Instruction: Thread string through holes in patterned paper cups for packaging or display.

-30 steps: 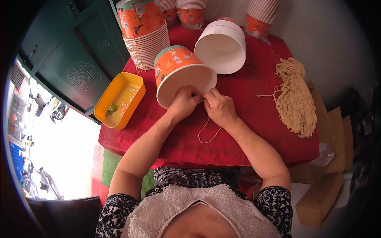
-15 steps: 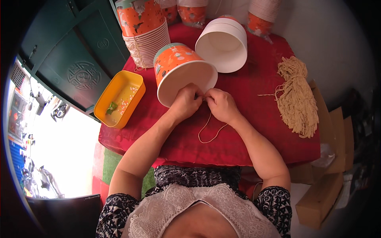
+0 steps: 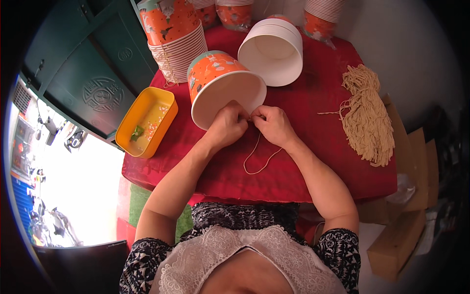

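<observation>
An orange paper bucket [image 3: 215, 66] with printed figures lies tilted on the red-covered table, its white-rimmed mouth facing me. My left hand [image 3: 227, 125] is in front of that mouth, fingers closed in a pinch near the right part of the rim. Right beside it, my right hand [image 3: 273, 126] pinches too, and the fingertips of both hands meet at a thin beige string [image 3: 246, 168]. The string hangs down in a loose loop onto the cloth, its other end passing under my right wrist. Exactly how it meets the rim is hidden by my fingers.
A yellow tub [image 3: 168, 117] with small bits and something green stands at left. Behind are a bucket stack [image 3: 178, 51] and white-mouthed nested buckets [image 3: 274, 59] on their side. A beige string bundle [image 3: 367, 117] lies at right. Cardboard boxes [image 3: 396, 242] sit beside the table [image 3: 323, 171].
Both hands stay pinched together at the string by the rim, with barely any movement. The whole view has shifted slightly.
</observation>
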`<action>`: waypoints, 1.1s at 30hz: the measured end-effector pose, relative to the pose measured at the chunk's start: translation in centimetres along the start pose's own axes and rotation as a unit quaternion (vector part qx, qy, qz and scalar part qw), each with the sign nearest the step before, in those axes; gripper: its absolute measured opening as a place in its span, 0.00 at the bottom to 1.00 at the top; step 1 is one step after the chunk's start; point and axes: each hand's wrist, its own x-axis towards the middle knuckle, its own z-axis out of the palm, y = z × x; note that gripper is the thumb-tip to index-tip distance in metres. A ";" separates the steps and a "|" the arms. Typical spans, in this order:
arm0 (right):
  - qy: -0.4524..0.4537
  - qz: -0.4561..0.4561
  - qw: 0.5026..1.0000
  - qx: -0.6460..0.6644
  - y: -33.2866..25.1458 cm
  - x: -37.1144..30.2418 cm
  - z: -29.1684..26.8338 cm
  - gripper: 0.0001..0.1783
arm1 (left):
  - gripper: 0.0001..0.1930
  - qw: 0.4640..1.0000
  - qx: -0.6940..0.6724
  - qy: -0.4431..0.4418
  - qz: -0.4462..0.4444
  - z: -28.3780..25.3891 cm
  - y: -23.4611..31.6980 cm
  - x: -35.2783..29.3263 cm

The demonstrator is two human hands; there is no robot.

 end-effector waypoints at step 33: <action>0.017 -0.034 0.988 -0.146 -1.2 -1.0 -1.1 0.08 | 0.06 0.995 0.034 0.048 -0.079 0.4 -0.6 0.3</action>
